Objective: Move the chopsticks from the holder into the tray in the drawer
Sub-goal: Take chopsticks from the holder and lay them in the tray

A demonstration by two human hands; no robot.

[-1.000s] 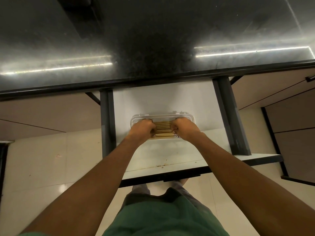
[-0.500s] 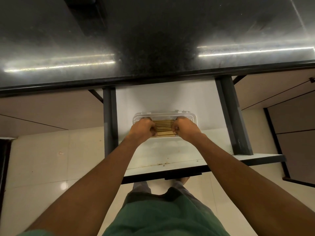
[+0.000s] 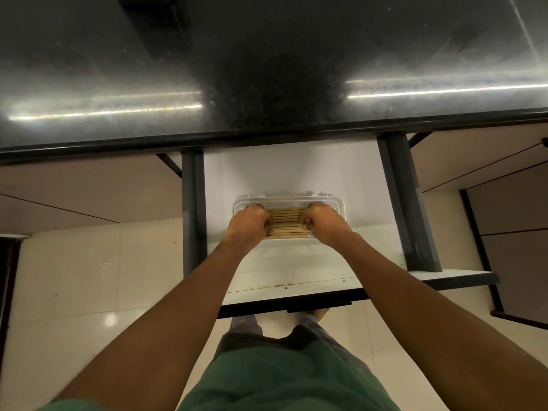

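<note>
A: Biggest first?
B: Dark counter up top, open white drawer sticking out just below its edge.
A: Tray?
B: White tray on the drawer floor. Chopsticks lie flat inside it, side by side.
A: Hands?
B: Left hand curled closed on the chopsticks' left ends, right hand closed on the right ends.

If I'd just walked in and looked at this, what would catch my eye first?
Probably the two bare hands, left and right, curled over the ends of a bundle of wooden chopsticks in a white tray inside the open drawer. Above it, a glossy black countertop fills the top of the view, streaked with bright light reflections.
</note>
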